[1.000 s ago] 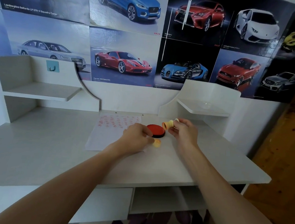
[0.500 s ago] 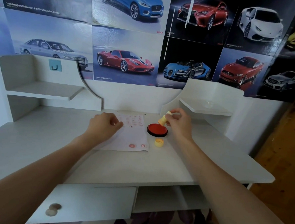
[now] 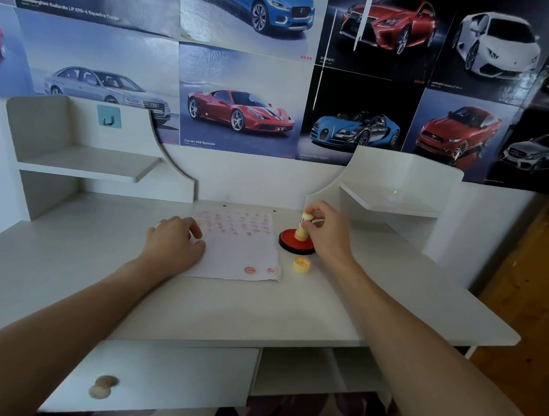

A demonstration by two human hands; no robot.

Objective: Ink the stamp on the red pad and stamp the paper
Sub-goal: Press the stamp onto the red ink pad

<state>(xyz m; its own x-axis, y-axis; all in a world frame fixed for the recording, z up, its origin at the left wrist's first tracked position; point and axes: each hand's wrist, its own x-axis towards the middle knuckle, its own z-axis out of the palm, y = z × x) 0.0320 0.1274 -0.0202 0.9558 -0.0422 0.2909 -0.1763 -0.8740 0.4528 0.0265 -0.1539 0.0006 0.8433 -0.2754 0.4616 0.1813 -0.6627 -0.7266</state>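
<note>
A round red ink pad [image 3: 288,241] in a black case sits on the white desk [image 3: 374,299], right of the paper. My right hand [image 3: 328,237] grips a small yellow stamp [image 3: 302,230] upright, its base pressed onto the pad. The white paper [image 3: 239,254] lies flat, covered with several red stamp marks. My left hand [image 3: 175,244] rests curled on the paper's left edge, holding it down. A yellow stamp cap [image 3: 301,265] lies on the desk just in front of the pad.
Two white side shelves, the left shelf [image 3: 84,161] and the right shelf [image 3: 390,201], stand at the back of the desk. A drawer [image 3: 159,373] with a round knob is pulled out below the front edge. Car posters cover the wall.
My left hand moved from beside the pad over to the paper's left edge. My right hand turned the stamp upright and lowered it onto the red pad.
</note>
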